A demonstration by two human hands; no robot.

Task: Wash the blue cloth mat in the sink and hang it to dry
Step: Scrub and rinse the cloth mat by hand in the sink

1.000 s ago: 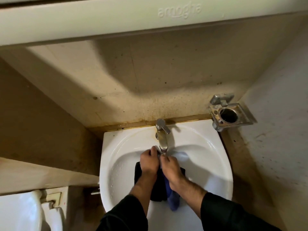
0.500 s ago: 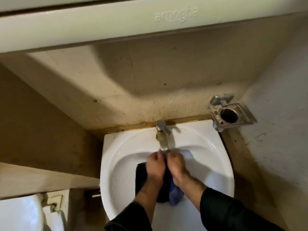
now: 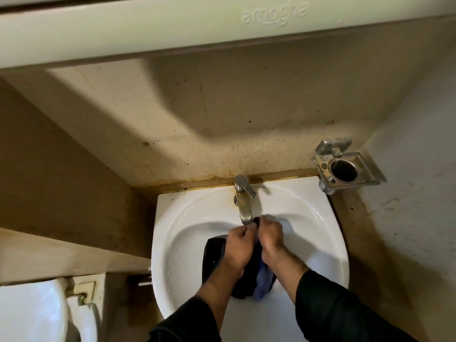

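Both hands meet just under the tap's spout. The left hand curls round a gathered fold of the mat, knuckles up, and the right hand grips the same fold from the other side, fingers bent toward the left; the two sit nearly touching. That close pairing looks like a rubbing or wringing grip, with the fabric bunched between them so one patch is worked where water would fall. Whether water is running cannot be told.

The forearms come in from below and converge, wrists bent slightly down, dark sleeves pushed back from the wet.

The mat hangs from the hands into the sink, dark where soaked, with a blue end trailing toward the near rim. The tap stands at the back edge, its lever turned right. Washing seems under way; hanging is not yet begun.
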